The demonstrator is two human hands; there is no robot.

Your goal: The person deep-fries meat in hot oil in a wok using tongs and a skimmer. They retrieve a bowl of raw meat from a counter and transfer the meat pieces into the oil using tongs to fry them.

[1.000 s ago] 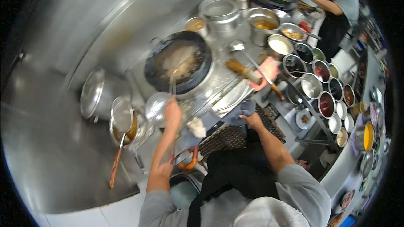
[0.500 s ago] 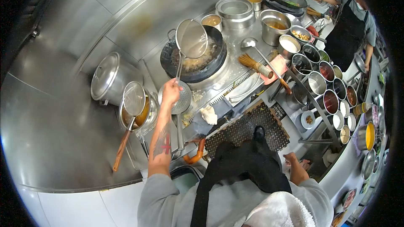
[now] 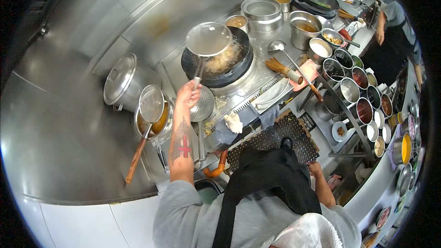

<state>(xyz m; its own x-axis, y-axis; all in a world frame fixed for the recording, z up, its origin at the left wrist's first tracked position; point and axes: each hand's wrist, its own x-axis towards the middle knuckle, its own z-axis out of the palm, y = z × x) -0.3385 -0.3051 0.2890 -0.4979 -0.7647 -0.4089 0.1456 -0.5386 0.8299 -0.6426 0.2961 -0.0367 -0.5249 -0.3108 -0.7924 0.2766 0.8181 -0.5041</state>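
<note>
My left hand is closed around the handle of a round fine-mesh strainer. The strainer's mesh hangs over the back part of a black wok, where pale, frothy contents bubble. Under my left wrist, a perforated skimmer lies on the stove edge with its handle toward me. My right hand hangs low beside my apron, near the black floor mat; its fingers are too small and partly hidden to read.
Left of the wok stand a lidded pot and a bowl with a second strainer across it. To the right lie a bamboo brush and a ladle, beside several sauce pots. A co-worker stands at far right.
My left hand has turned the strainer flatter over the wok, uncovering more of the bubbling contents. The co-worker's hand has left the ladle at the far wok. The view has shifted slightly.
</note>
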